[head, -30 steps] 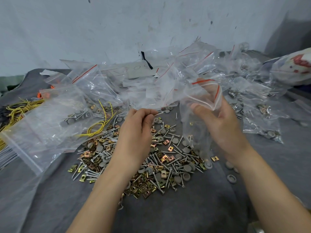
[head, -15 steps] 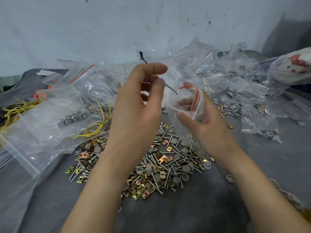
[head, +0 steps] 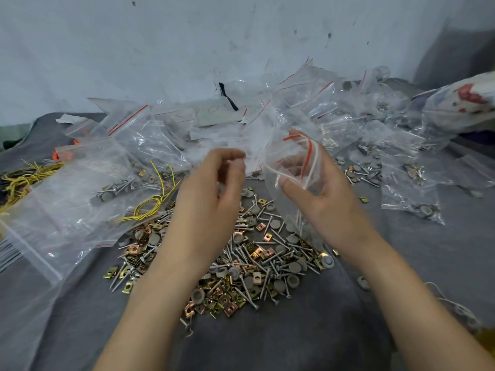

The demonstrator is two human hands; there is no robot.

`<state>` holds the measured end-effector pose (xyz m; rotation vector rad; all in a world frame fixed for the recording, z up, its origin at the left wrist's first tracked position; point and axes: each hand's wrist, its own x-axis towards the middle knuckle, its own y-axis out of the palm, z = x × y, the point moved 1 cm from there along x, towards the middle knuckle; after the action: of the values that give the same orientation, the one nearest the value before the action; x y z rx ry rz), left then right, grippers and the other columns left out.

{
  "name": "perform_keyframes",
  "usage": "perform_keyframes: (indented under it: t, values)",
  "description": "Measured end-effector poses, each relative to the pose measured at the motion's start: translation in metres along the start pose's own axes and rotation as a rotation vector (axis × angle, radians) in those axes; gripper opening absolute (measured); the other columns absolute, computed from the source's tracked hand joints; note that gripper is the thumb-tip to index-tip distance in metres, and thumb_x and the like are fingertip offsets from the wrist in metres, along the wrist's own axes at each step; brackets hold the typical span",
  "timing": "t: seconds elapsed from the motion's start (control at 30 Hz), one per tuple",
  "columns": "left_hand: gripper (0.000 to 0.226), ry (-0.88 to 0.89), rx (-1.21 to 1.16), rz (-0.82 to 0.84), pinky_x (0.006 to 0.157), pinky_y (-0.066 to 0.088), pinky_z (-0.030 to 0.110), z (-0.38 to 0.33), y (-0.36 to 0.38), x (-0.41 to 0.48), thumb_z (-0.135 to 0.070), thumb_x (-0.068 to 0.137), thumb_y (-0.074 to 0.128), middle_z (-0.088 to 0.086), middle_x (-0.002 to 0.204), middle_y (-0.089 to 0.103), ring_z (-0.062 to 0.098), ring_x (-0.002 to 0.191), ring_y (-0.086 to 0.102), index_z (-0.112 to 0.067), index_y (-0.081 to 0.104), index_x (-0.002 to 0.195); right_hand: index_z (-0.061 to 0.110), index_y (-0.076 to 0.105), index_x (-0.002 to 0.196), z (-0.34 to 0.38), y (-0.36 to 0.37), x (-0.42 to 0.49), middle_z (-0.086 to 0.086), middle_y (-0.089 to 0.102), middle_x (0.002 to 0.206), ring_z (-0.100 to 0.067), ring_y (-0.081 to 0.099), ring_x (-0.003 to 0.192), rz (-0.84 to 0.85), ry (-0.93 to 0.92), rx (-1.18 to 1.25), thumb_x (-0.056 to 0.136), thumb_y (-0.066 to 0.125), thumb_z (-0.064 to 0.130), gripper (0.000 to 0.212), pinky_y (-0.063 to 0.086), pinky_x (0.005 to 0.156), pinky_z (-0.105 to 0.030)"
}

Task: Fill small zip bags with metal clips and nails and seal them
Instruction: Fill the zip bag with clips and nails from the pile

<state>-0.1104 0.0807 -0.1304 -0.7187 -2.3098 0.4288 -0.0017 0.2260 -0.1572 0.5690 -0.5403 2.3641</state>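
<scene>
Above nail pile | right hand grips red-striped zip bag, mouth open | left hand curled, grasp unclear

Above the hardware pile, zip bag is showing clear glossy plastic w/ red strip. In pile, nails are glinting silvery metal, clips shining brass-toned, round caps looking matt grey. Grey cloth under pile is looking matt; wire left of pile gleaming yellow.
</scene>
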Motion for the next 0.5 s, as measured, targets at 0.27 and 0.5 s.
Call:
perform_keyframes:
  t: [0.27,0.5]
  values:
    - [0.031,0.173,0.637,0.648,0.101,0.033,0.030,0.026,0.028,-0.031,-0.030,0.102,0.042,-0.015,0.126,0.050,0.012,0.120,0.043,-0.043,0.051,0.128,0.043,0.044,0.141,-0.003,-0.003,-0.001,0.025,0.065,0.114,0.000,0.059,0.117,-0.010,-0.003,-0.008,0.092,0.065,0.027,0.055,0.044,0.103,-0.022]
    - [0.068,0.117,0.882,0.656,0.105,0.032,0.035,0.033,0.027,-0.032,-0.026,0.082,0.072,-0.008,0.132,0.040,0.019,0.128,0.036,-0.036,0.038,0.140,0.041,0.044,0.141,-0.002,-0.005,-0.002,0.024,0.065,0.114,-0.001,0.058,0.120,-0.010,0.000,-0.002,0.092,0.065,0.030,0.054,0.044,0.105,-0.021]
